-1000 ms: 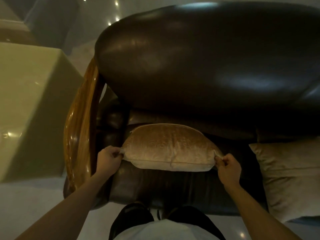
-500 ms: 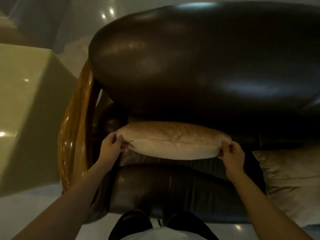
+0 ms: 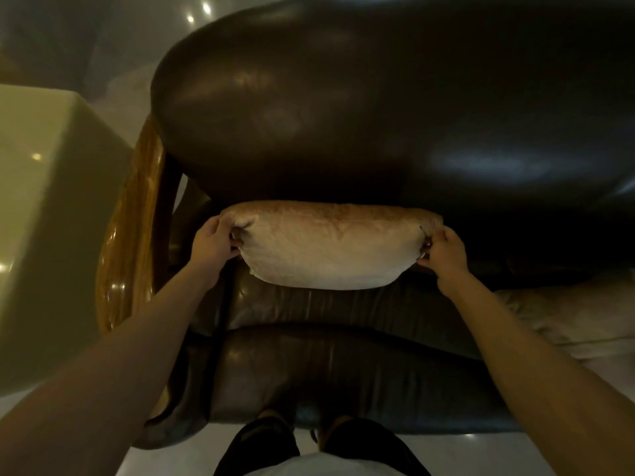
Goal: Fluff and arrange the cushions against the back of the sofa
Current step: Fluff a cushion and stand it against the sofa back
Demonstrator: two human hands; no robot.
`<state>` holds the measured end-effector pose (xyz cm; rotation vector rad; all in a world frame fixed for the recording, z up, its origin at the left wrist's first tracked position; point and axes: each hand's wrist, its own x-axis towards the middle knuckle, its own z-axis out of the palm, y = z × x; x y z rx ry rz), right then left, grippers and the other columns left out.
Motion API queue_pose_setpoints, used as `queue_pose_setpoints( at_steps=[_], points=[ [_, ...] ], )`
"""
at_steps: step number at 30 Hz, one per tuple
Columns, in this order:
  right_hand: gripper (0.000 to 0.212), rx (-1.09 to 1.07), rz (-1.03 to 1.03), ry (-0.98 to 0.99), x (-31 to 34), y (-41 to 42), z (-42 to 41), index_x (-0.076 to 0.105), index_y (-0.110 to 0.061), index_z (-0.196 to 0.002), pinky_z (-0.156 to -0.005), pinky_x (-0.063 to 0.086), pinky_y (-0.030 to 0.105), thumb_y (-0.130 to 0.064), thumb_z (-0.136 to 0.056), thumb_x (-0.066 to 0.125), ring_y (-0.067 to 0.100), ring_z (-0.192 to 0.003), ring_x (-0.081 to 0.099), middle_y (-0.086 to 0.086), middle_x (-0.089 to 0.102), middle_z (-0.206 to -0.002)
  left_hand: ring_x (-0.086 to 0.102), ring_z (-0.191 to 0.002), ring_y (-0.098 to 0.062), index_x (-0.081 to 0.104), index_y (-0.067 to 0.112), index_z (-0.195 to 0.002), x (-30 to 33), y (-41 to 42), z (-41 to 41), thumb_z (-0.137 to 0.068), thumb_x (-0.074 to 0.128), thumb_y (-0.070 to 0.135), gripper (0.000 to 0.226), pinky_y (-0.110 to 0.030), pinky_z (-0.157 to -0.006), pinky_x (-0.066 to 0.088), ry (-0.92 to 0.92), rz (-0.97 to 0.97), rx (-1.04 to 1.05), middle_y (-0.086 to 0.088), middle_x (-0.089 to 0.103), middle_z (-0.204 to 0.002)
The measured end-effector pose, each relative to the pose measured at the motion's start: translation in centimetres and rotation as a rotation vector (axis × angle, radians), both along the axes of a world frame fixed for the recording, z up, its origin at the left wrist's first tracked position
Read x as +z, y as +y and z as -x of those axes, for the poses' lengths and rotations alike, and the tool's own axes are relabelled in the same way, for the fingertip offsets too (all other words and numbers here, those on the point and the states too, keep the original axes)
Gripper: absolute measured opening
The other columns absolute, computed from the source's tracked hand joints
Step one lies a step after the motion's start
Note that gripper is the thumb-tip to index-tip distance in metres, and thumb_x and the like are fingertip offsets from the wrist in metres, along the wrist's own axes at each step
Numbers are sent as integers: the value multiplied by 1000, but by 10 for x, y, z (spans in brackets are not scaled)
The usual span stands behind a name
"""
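Observation:
A tan velvet cushion [image 3: 330, 249] is held up over the dark leather seat, its top edge close under the bulging back of the sofa [image 3: 360, 108]. My left hand [image 3: 214, 242] grips the cushion's left corner and my right hand [image 3: 443, 254] grips its right corner. The pale underside faces me. A second pale cushion [image 3: 567, 321] lies flat on the seat at the right edge of the view, partly cut off.
A glossy wooden armrest [image 3: 134, 235] curves along the sofa's left end. A pale green block-like side table [image 3: 48, 218] stands to the left of it. The leather seat front [image 3: 343, 372] is just ahead of my feet on a light floor.
Both hands lifted the cushion off the seat and carried it back toward the sofa back, tipping it so the lighter underside now faces me.

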<state>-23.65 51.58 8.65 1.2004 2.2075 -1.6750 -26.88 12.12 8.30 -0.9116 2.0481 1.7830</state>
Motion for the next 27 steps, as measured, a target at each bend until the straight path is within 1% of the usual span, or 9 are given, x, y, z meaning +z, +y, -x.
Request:
queue_pose_setpoints(
  at_steps=[5,7,8,12,15,19,23,25,27],
  points=[
    [32,96,-29,39,8,-4,-2,54,-25,-128,-77,52,32,-30,-100,38,13,-101,58,-5,59,-115,66,-97,-20,64,22,-107,5,8,1,-103,41,30,25,-34,-78,56,22,96,-42,0,68,-107],
    [29,173,-192,58,8,-6,-10,59,-21,-122,-89,51,38,-28,-99,42,18,-106,58,-1,61,-116,68,-93,-17,67,24,-104,6,10,-5,-102,46,28,22,-29,-75,56,105,171,-81,3,70,-101],
    [28,217,-284,79,8,-6,-15,61,-19,-119,-90,49,37,-25,-98,44,20,-106,58,3,63,-116,69,-91,-15,68,25,-102,7,11,-10,-101,48,27,21,-29,-75,56,144,206,-94,5,71,-98],
    [24,389,-435,130,11,-6,-40,62,-15,-116,-80,43,22,-20,-97,49,16,-103,59,2,65,-113,68,-83,-9,67,34,-90,16,19,-33,-98,53,24,19,-25,-69,55,211,309,-159,10,70,-90],
    [18,504,-502,167,17,-10,-61,62,-21,-110,-67,39,13,-22,-94,53,5,-87,58,-5,62,-102,65,-81,-4,66,34,-90,32,30,-59,-95,59,25,13,-21,-67,49,295,428,-273,15,68,-85],
    [5,636,-715,308,36,-17,-87,58,-26,-93,-63,46,22,-28,-90,54,6,-76,54,-7,58,-93,61,-75,3,64,33,-87,58,48,-100,-89,67,26,8,-13,-64,43,450,571,-435,18,64,-78],
    [6,708,-844,416,51,-31,-111,52,-26,-85,-68,50,32,-30,-86,57,7,-74,50,-9,53,-84,54,-73,-2,61,26,-78,81,68,-131,-86,67,34,13,-26,-70,48,633,779,-596,15,57,-74],
    [8,736,-855,456,55,-38,-126,50,-28,-85,-75,50,33,-32,-85,56,7,-80,50,-9,53,-87,61,-94,-10,62,26,-79,91,76,-143,-86,63,37,13,-37,-91,50,707,838,-679,6,67,-92],
    [9,736,-874,460,56,-46,-144,53,-28,-92,-93,46,33,-35,-86,54,11,-102,53,-5,58,-106,48,-132,-19,64,29,-92,93,80,-156,-89,58,40,13,-48,-116,32,706,872,-767,2,63,-128]
  ],
)
